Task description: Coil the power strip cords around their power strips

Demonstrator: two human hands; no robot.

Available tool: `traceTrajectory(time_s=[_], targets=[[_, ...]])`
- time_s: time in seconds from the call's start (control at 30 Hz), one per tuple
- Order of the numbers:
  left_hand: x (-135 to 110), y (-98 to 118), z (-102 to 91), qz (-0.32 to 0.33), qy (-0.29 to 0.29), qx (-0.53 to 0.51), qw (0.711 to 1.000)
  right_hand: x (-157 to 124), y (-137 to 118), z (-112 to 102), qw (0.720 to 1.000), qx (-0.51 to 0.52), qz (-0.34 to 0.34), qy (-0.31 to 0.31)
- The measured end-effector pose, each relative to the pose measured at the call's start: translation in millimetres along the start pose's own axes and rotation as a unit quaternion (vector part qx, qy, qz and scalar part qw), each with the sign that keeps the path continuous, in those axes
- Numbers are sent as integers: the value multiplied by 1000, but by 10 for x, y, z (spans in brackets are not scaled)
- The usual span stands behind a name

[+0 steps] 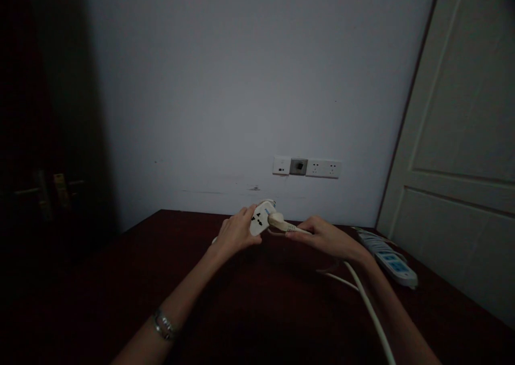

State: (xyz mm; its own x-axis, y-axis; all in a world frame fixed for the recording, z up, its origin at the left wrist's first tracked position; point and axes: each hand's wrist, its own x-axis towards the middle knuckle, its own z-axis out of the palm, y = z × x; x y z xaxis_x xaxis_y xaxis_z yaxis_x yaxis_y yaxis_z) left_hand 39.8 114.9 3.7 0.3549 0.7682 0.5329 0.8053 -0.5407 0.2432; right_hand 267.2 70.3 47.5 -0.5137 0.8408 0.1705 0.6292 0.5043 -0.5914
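No writing can be made out with certainty. A small blue marking is borne on the white face of a power strip, but its letters are too small to be read. Blue panels are also seen on a second power strip, and no words can be read there.

The work is set over a dark red counter, which is backed by a pale, scuffed wall. On the wall are mounted a white outlet plate, a grey plate and a white double socket. The right side is bounded by a panelled pale door; the left is sunk in shadow. The second power strip is laid at the counter's right, with a grey cord bundled on it.

The first power strip is held up above the counter, tilted, and a multi-hole outlet is shown on its face. A cream plug is set against that face beside the outlet; how deeply it is seated cannot be told. The strip is gripped by the left hand, fingers curled around it and thumb below. The plug's ribbed neck and cable are pinched between thumb and fingers of the right hand. A white cable is seen beside the right forearm. A silver bracelet is worn on the left wrist.
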Motion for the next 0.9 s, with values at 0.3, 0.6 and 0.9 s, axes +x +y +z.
traceTrajectory(time_s=[0.3,0.6,0.9], targets=[[-201,442,137,216,-189,2,958,-10,107,-49,997,42,-13,60],[-347,778,-136,304,-189,-48,932,75,343,-50,978,152,-29,137],[-371,727,-116,319,-130,-118,931,301,306,187,960,222,-11,168]])
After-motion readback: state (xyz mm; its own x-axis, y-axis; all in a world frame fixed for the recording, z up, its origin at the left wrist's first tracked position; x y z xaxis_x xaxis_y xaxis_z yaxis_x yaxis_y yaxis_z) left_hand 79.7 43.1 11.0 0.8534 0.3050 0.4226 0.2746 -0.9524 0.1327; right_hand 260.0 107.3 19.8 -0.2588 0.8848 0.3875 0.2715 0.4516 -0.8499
